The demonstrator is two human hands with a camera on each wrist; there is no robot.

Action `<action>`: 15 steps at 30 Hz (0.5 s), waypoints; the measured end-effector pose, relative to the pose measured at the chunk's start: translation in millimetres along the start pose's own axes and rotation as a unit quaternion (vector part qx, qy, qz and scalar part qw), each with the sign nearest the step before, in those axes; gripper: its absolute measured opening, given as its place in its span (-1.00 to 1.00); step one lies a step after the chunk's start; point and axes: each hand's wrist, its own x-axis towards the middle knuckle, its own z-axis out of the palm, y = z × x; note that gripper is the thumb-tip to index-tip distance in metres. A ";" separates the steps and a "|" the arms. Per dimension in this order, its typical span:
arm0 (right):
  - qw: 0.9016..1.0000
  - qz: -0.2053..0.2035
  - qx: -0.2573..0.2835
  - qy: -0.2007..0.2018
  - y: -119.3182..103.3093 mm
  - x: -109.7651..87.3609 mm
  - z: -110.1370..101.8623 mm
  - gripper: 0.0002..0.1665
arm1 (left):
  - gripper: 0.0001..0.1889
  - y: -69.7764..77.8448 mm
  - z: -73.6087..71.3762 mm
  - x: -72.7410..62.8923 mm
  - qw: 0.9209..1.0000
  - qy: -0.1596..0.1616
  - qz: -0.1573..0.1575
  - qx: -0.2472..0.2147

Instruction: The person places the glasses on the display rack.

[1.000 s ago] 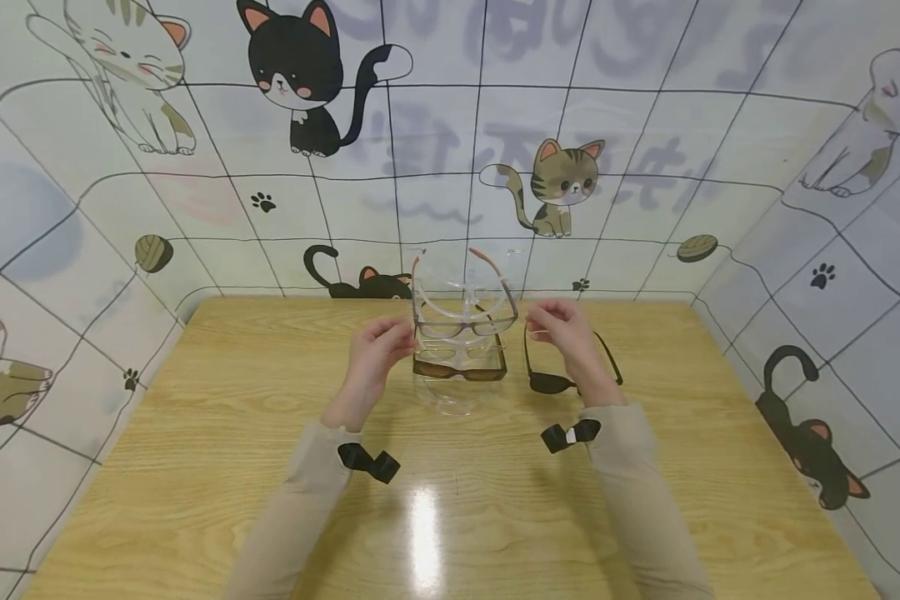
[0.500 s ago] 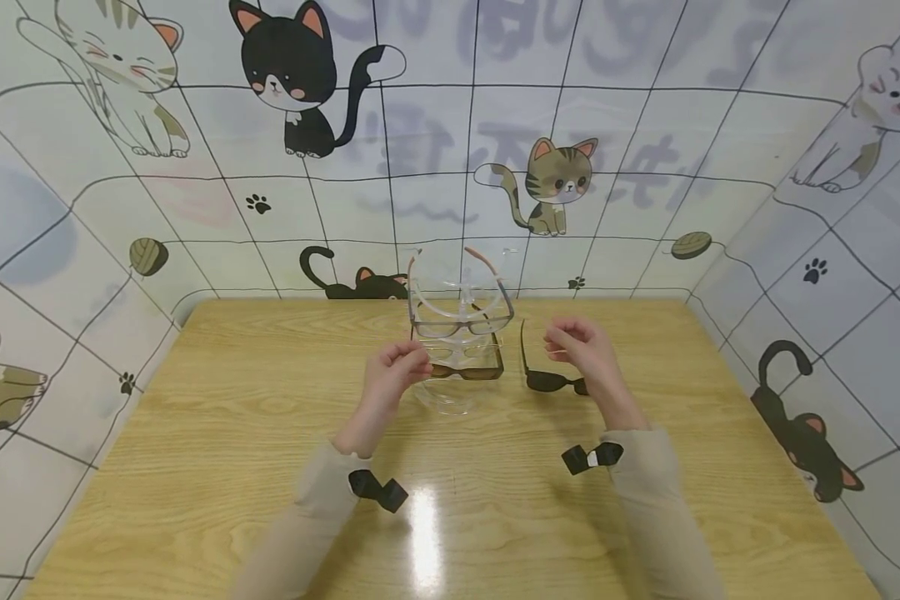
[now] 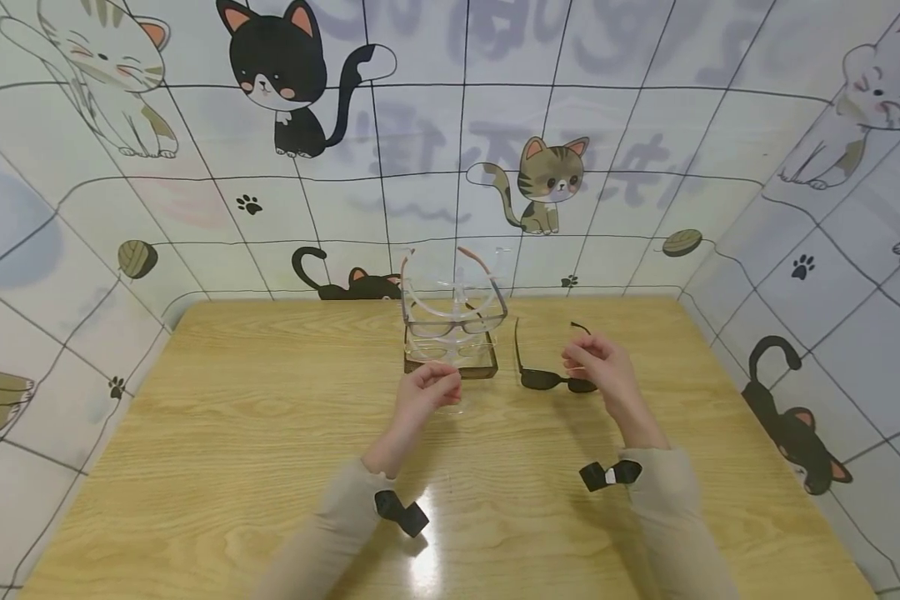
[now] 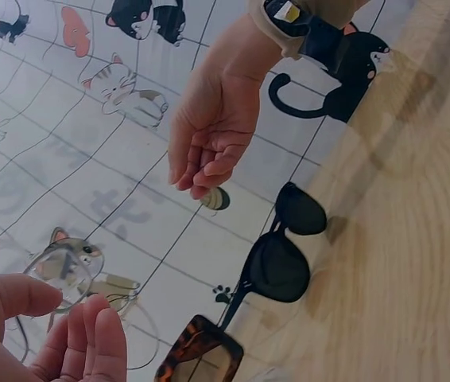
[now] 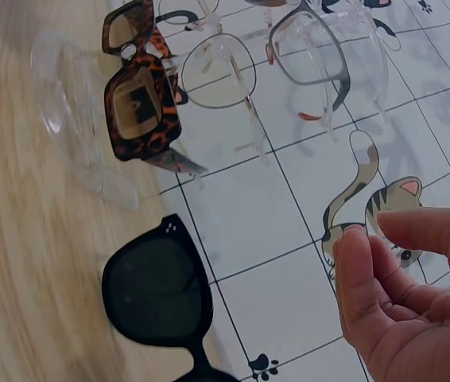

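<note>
A clear display stand (image 5: 50,111) holds several pairs of glasses one above another. Grey-framed glasses (image 3: 453,327) with orange temple tips sit at the top. Round wire-rimmed glasses (image 5: 219,72) are in the middle, with tortoiseshell sunglasses (image 5: 141,99) below them. My left hand (image 3: 426,392) is in front of the stand's lower part, fingers loosely curled and holding nothing, and overlaps the tortoiseshell pair in the head view. My right hand (image 3: 603,368) hovers over the right side of the black sunglasses (image 3: 542,380), its relaxed fingers empty.
Those black sunglasses lie on the wooden table (image 3: 270,400) with temples unfolded toward the back, right of the stand. A cat-patterned, grid-lined backdrop (image 3: 420,125) rises behind the table and along both sides.
Both hands have drawn back from the sides of the stand toward the person. The left hand has also moved right, and the right hand farther right. The glasses stay in place.
</note>
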 end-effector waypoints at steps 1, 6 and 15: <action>1.000 0.000 -0.004 0.002 1.5 -0.9 -2.2 -0.68 | -0.90 -2.1 2.0 -0.8 1.000 -0.007 0.001 0.003; 1.000 0.009 -0.011 0.013 10.5 -3.1 -12.5 -0.69 | -0.77 -15.0 15.4 -2.9 0.999 -0.025 -0.017 0.017; 0.999 0.020 0.001 0.036 22.0 -7.8 -25.1 -0.66 | -0.73 -40.4 46.7 -1.5 0.999 -0.018 -0.029 0.023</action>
